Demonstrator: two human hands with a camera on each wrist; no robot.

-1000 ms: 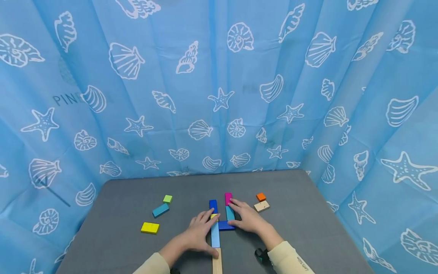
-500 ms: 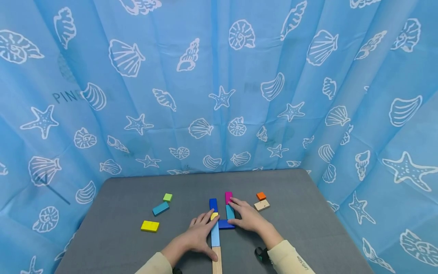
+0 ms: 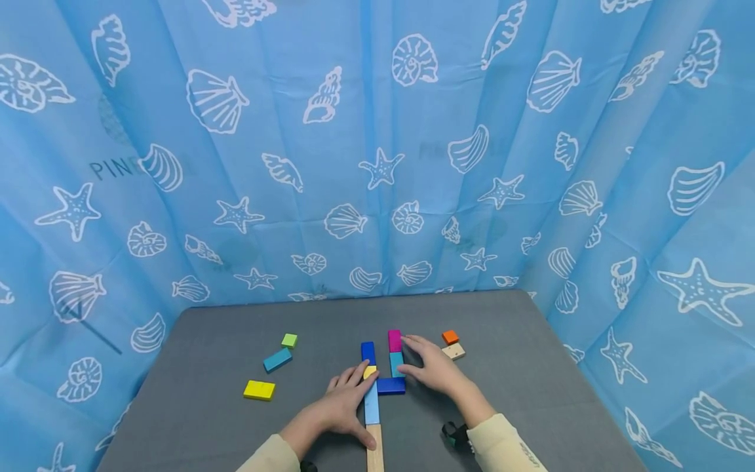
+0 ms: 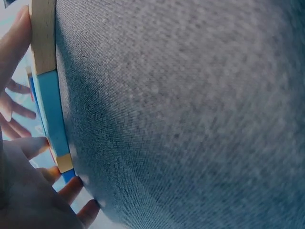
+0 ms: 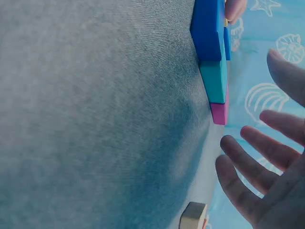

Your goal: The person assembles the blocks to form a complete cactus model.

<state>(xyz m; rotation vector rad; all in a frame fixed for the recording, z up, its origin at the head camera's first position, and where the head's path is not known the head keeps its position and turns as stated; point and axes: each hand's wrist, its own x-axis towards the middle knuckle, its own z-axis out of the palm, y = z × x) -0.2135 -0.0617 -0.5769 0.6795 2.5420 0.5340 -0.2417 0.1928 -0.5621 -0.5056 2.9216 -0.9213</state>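
A row of blocks runs away from me: a plain wooden block (image 3: 375, 457), a light blue block (image 3: 371, 408), a small yellow block (image 3: 369, 371) and a dark blue block (image 3: 368, 353). My left hand (image 3: 344, 406) spreads along it, thumb at the wooden block and fingertips near the yellow one. To the right a second dark blue block (image 3: 391, 386) lies crosswise. Beyond it a teal block (image 5: 214, 81) and a magenta block (image 5: 219, 112) stand in line. My right hand (image 3: 438, 368) hovers beside these two, fingers spread, holding nothing in the right wrist view.
On the left of the grey table (image 3: 206, 354) lie a yellow block (image 3: 259, 391), a teal block (image 3: 278, 360) and a green block (image 3: 289, 341). At right are an orange block (image 3: 450, 337) and a short wooden block (image 3: 453, 351). A blue shell-patterned curtain (image 3: 377, 236) hangs behind.
My right hand has let go of the teal and magenta blocks and shifted slightly right. My left hand stays on the row.
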